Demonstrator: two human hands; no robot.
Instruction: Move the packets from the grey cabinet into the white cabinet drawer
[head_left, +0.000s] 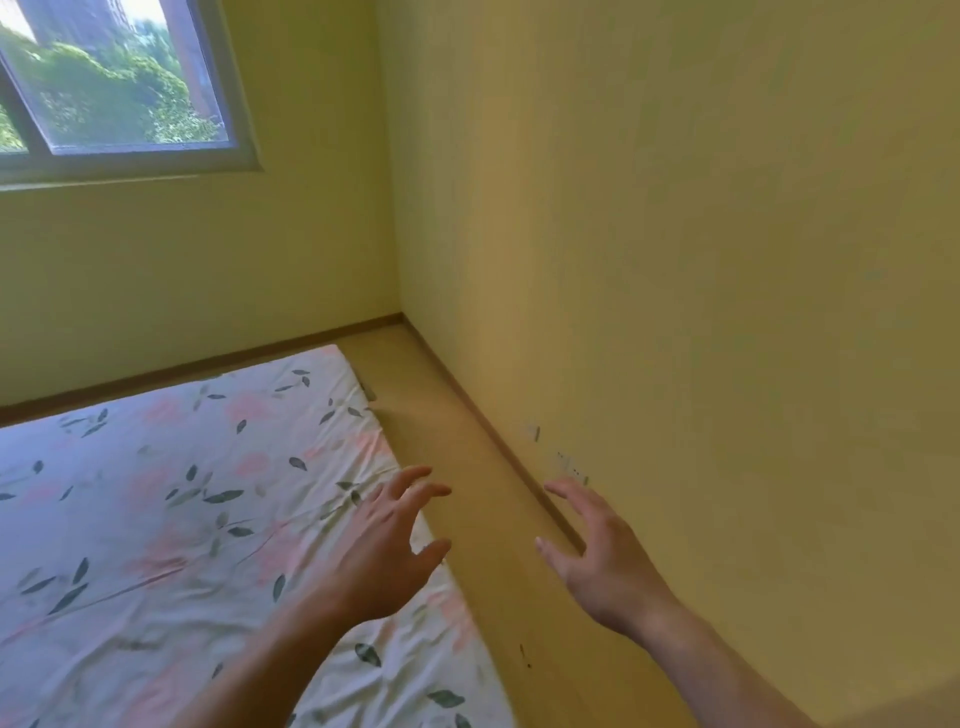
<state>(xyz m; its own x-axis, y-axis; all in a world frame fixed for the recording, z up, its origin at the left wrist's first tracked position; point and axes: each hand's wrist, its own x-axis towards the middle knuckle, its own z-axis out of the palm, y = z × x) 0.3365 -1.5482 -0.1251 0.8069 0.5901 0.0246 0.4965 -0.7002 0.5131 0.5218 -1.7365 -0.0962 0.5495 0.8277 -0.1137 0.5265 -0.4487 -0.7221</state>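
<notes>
Two empty hands, left hand (382, 545) and right hand (597, 556), hover with fingers spread wide above the floor strip (467, 467) beside the floral mattress (156, 493); packets unseen.

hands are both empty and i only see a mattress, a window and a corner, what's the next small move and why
Probably turn the head and body away from this corner to find the grey cabinet. The left hand and right hand hover open, holding nothing, over the floral mattress and the bare floor strip. Only yellow walls and a window show; no cabinet or packets are in view.
</notes>
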